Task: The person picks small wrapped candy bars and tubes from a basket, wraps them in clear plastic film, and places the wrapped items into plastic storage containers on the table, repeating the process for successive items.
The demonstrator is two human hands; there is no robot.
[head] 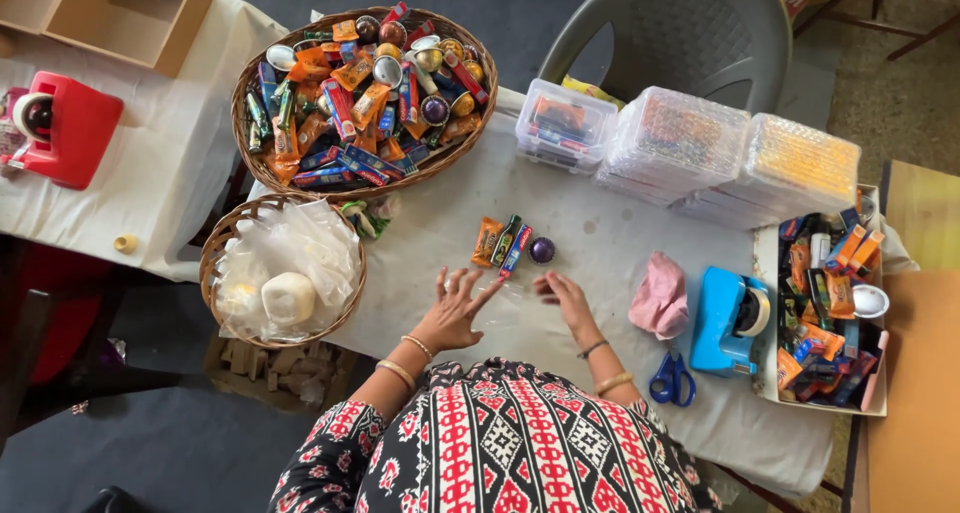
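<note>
Left hand (455, 308) spread flat and right hand (565, 298) loosely open both press a clear plastic sheet (510, 308) smooth on the table (600, 243), near the sweets (503, 243).

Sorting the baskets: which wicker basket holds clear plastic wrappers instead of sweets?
The smaller round wicker basket nearest the left hand; the larger oval wicker basket behind it is heaped with colourful sweets.

Soft, even daylight, faint shadows, mild glare on plastic boxes (672, 138), slight wide-angle edge bending.
</note>
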